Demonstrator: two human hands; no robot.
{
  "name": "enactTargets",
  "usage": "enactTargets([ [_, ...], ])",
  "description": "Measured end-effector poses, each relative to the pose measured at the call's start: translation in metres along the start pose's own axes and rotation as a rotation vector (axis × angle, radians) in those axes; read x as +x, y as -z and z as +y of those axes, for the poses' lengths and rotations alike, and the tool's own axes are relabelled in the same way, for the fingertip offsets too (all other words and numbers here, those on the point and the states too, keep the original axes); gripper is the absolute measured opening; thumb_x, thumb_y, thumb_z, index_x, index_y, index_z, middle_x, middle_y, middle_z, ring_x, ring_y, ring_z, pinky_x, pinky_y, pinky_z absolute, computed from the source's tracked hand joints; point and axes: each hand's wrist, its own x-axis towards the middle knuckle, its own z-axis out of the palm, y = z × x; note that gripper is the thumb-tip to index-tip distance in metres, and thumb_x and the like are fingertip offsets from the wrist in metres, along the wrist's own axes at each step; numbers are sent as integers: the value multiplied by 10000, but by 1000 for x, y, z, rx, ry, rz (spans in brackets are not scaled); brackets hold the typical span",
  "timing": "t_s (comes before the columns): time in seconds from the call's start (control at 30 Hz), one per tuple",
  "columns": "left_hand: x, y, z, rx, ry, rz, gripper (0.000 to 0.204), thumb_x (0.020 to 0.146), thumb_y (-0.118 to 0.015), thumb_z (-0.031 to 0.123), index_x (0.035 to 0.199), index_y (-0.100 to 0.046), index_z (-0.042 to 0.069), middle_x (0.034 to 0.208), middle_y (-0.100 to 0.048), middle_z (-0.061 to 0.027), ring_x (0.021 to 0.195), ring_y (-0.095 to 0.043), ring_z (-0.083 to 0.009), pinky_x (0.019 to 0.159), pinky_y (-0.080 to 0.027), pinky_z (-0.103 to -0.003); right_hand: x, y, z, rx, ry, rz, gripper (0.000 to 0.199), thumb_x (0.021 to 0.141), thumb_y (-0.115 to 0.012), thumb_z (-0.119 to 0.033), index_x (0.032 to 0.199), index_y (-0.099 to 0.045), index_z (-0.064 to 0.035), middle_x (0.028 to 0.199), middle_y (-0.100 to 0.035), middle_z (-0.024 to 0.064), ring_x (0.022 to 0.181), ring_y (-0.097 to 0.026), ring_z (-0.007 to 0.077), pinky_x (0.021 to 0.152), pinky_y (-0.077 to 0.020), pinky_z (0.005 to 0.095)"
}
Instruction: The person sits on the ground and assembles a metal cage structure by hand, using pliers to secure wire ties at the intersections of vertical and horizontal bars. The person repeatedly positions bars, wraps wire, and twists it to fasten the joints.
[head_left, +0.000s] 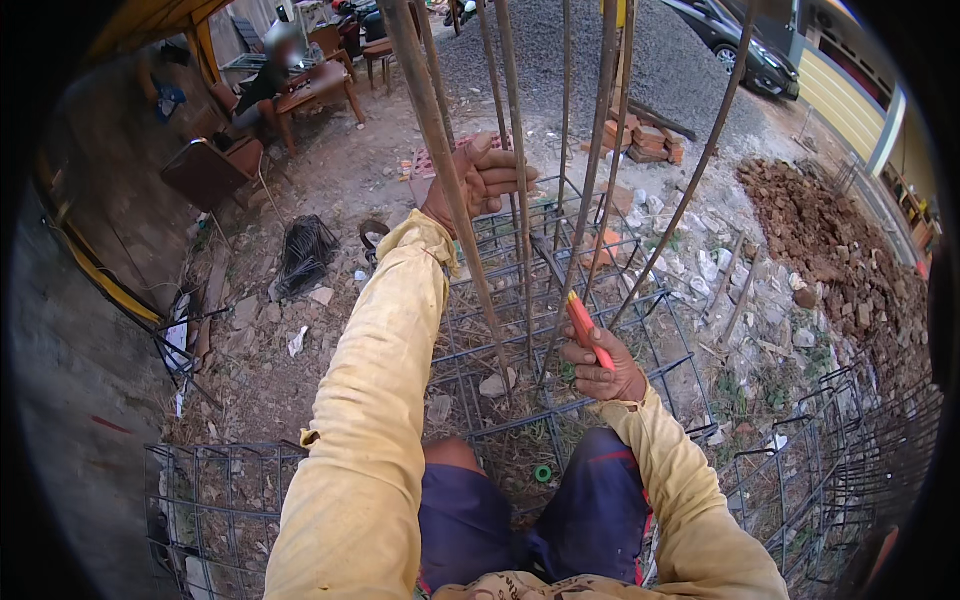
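Observation:
Several rusty vertical steel bars point(520, 190) rise out of a wire reinforcement cage point(650, 330) in front of me. My left hand point(478, 178), arm stretched out in a yellow sleeve, is wrapped around one of the bars high up. Lower and closer to me, my right hand point(600, 365) holds a red-handled tool point(588, 328), its tip pointing up beside a slanted bar. My knees in dark blue shorts point(540, 520) show below.
Wire mesh cages lie at lower left point(215, 510) and right point(850, 450). A bundle of black tie wire point(305, 250) lies on the dirt. Bricks point(645, 140), a rubble heap point(830, 250), a seated person at a wooden table point(320, 90), a dark car point(740, 40).

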Motion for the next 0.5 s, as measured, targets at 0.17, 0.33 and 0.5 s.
enactTargets([
  [0.17,0,-4,-1,-22,-11,3,896,828,-502,770,1239,-610,-19,1163,-690,-210,1046,-698,-288,806,-566,-349,0,-26,7,-815,421,595,257,903,-701,-211,1079,-591,-60,811,-607,40,531,-563,99,466,-427,265],
  [0.33,-7,-6,4,-35,-29,2,917,820,-550,760,1263,-593,-42,1138,-700,-219,1054,-703,-289,802,-578,-312,-4,-34,6,-1269,468,789,316,971,-610,-303,1094,-613,-13,766,-628,46,564,-590,99,507,-480,269],
  [0.5,-8,-5,-3,-86,0,10,898,830,-543,741,1260,-588,-46,1166,-683,-239,1076,-692,-310,934,-561,-408,-14,-22,-10,-436,177,542,415,1030,-514,-408,1047,-625,-8,648,-604,42,515,-600,102,445,-485,266],
])
